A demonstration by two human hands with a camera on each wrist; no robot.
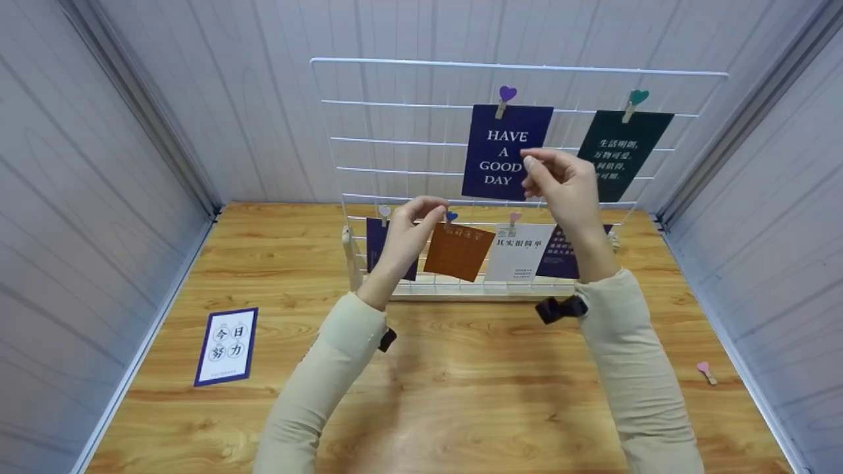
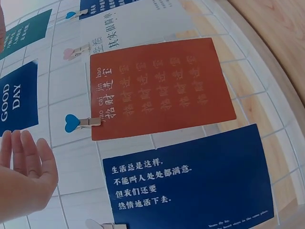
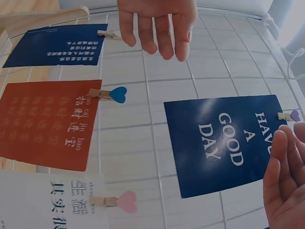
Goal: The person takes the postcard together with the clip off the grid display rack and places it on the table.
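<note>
My right hand [image 1: 563,184] is in front of the right edge of a dark blue "HAVE A GOOD DAY" card [image 1: 504,155], its fingers loosely bent with nothing between them. The card hangs from the grid by a clip with a purple heart [image 1: 508,93]. Lower down, my left hand [image 1: 415,227] is held loosely beside an orange card [image 1: 460,253], near its blue heart clip [image 1: 451,216]. The left wrist view shows that clip [image 2: 81,123] gripping the orange card's edge, apart from the left hand's fingers [image 2: 46,155]. Both hands hold nothing.
The white wire grid [image 1: 395,140] also carries a dark green card [image 1: 629,158], a white card [image 1: 517,257] and two more dark blue cards. A blue-bordered card [image 1: 227,345] lies on the wooden table at left. A pink heart clip [image 1: 706,372] lies at right.
</note>
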